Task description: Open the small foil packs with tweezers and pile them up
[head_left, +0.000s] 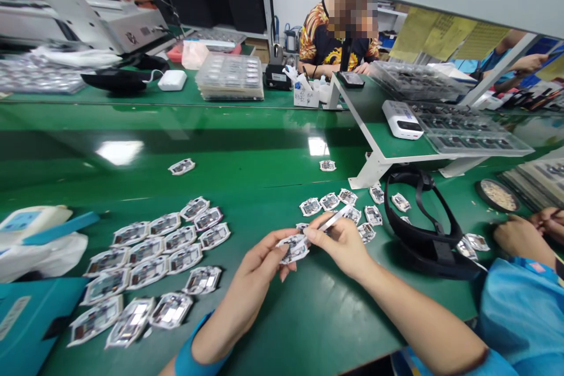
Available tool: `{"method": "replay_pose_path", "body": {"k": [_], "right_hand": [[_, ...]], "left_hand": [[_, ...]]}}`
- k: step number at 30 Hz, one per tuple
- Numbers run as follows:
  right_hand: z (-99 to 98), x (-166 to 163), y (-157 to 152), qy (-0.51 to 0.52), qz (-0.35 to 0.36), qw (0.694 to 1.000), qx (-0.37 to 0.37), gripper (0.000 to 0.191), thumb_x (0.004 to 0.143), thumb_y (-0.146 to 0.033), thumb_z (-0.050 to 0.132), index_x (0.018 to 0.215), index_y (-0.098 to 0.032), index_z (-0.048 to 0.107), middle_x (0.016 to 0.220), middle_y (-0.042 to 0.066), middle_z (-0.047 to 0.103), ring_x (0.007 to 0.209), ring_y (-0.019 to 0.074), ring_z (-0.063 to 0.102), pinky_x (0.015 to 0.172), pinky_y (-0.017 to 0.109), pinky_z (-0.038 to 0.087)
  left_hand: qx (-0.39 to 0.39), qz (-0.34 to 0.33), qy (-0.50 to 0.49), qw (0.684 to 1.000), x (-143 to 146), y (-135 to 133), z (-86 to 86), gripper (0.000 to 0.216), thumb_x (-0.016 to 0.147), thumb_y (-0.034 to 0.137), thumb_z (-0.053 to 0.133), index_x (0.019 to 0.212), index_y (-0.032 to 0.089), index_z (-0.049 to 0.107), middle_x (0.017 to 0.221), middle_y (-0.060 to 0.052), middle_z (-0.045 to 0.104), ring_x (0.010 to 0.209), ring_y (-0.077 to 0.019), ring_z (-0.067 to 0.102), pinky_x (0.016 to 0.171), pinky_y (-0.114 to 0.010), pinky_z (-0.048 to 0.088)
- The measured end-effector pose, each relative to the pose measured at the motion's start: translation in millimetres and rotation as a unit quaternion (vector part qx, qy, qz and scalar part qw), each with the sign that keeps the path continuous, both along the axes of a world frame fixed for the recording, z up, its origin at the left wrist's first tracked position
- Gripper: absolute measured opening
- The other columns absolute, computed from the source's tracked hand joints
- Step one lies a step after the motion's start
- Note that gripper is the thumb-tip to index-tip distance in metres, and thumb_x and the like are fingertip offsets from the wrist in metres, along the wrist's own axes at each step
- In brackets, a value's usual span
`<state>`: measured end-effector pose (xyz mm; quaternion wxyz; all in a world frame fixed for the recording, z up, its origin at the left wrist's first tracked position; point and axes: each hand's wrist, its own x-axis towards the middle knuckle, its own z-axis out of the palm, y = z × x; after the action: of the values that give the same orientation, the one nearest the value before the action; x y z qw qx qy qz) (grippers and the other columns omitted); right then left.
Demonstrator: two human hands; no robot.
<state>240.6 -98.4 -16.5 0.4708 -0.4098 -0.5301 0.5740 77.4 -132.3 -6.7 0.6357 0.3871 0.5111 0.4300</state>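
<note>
Near the middle of the bench, my left hand (259, 267) grips a small white-framed electronic module (294, 249) between thumb and fingers. My right hand (346, 244) is closed around silver tweezers (335, 217), whose lower end meets the module's top face; what lies at the tips is too small to make out. To the left of my hands, similar modules (147, 270) lie face up in slanting rows. More loose modules (329, 201) are spread just beyond my right hand.
A black headset-like strap (423, 235) sits right of my right forearm. Behind it stands a raised shelf (374, 123) with a white device (402, 120) and clear trays (476, 129). A co-worker's hands (524, 238) are at the right edge; another person (317, 41) sits opposite.
</note>
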Motion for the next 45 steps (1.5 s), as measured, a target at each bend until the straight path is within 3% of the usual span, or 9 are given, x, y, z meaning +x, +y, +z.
{"method": "replay_pose_path", "body": {"k": [11, 21, 45], "right_hand": [[-0.2, -1.9, -1.6, -0.045, -0.046, 0.998, 0.026, 0.016, 0.076, -0.035, 0.07, 0.076, -0.019, 0.067, 0.071, 0.0, 0.065, 0.065, 0.0153, 0.059, 0.063, 0.027, 0.047], [-1.7, -3.3, -0.3, 0.015, -0.037, 0.999, -0.008, 0.018, 0.073, -0.035, 0.073, 0.074, -0.02, 0.065, 0.065, -0.002, 0.063, 0.059, 0.0141, 0.059, 0.058, 0.027, 0.048], [-0.8, -0.7, -3.4, -0.051, -0.048, 0.994, 0.087, 0.006, 0.076, -0.025, 0.072, 0.075, -0.019, 0.07, 0.076, 0.003, 0.07, 0.072, 0.0177, 0.065, 0.069, 0.03, 0.051]], "left_hand": [[0.055, -0.03, 0.058, 0.996, -1.2, -0.1, -4.6, 0.029, 0.082, 0.038, 0.06, 0.102, 0.017, 0.065, 0.068, -0.001, 0.062, 0.06, -0.0157, 0.052, 0.056, -0.027, 0.041], [0.056, -0.056, 0.069, 0.995, -3.4, 0.0, -4.4, 0.031, 0.083, 0.036, 0.059, 0.107, 0.016, 0.063, 0.068, -0.001, 0.062, 0.059, -0.0154, 0.051, 0.057, -0.027, 0.041], [0.056, -0.088, 0.113, 0.988, -7.7, 3.2, -8.0, 0.044, 0.084, 0.04, 0.052, 0.116, 0.01, 0.057, 0.067, -0.001, 0.06, 0.058, -0.0147, 0.049, 0.055, -0.026, 0.041]]}}
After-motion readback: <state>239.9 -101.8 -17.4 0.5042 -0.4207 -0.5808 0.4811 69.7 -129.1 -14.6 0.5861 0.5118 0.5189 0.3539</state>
